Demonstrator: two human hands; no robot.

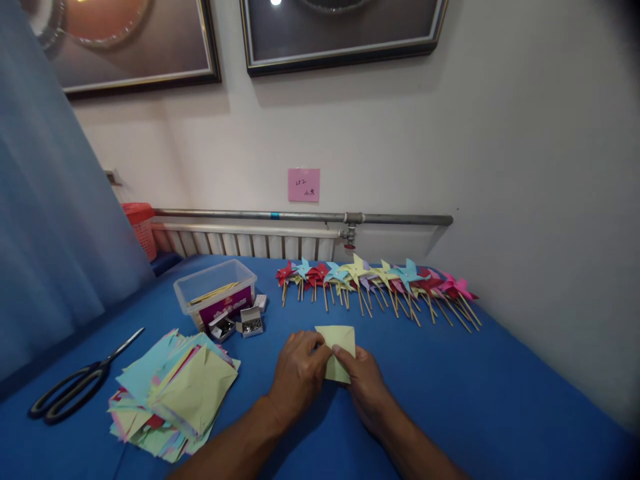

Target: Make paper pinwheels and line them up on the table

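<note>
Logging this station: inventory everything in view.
Paper square: one, yellowish, centre
Paper pile: one, multicoloured, left
Pinwheels: many, multicoloured, far side
Scissors: one, black-handled, left
Tub: one, clear, behind pile
Sticks: several, tan, tub
Small boxes: three, whitish, beside tub
Metal pieces: many, silvery, two small boxes
Tabletop: one, blue, beneath
Curtain: one, blue, left
Basket: one, red, by curtain
Note: one, pink, wall
Pictures: two, dark-framed, wall
Pipe: one, grey, wall
Radiator: one, white, below pipe
Left hand: one, bare, on square
Right hand: one, bare, on square
</note>
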